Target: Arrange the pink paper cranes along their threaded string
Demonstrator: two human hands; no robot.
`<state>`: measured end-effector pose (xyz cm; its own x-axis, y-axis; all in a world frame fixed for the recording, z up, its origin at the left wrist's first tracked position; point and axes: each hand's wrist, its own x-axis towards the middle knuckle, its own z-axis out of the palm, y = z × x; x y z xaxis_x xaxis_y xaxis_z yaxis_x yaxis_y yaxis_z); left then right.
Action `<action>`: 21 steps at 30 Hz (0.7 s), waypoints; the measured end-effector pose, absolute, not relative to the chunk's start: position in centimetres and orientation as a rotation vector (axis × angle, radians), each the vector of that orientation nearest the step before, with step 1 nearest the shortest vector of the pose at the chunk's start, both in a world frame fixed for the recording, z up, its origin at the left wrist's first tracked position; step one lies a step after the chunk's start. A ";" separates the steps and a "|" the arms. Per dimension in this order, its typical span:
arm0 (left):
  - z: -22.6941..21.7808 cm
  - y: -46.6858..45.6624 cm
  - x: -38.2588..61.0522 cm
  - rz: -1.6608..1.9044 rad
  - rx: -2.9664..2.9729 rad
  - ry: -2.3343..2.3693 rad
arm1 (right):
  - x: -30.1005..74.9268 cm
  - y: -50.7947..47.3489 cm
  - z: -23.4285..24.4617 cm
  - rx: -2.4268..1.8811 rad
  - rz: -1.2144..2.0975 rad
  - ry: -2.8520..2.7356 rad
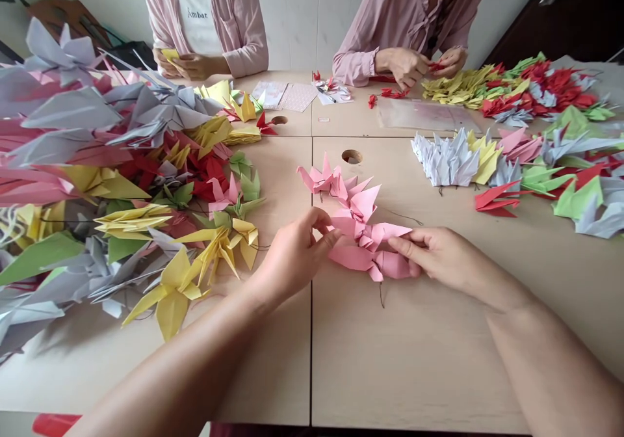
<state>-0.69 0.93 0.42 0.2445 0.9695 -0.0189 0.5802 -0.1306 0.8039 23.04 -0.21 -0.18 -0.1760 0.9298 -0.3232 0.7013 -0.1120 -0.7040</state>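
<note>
A string of pink paper cranes (358, 222) is laid on the worktop (419, 359), mid-centre, near a round hole (351, 157). Its near end is pinched by both hands: left hand (292, 255) closed with thumb and fingers on a crane's left edge, right hand (441, 258) curled loosely around the lowest crane. A mixed crane heap (112, 190) is seen left. Two other people are seated opposite.

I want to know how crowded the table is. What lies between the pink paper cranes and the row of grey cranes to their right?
In the head view, only bare tabletop separates the pink paper cranes from the grey cranes; a thin thread trails there.
</note>
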 end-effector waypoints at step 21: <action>-0.4 1.6 -0.7 1.019 1.298 1.205 | 22.4 0.4 -0.9 -1.614 0.962 -1.472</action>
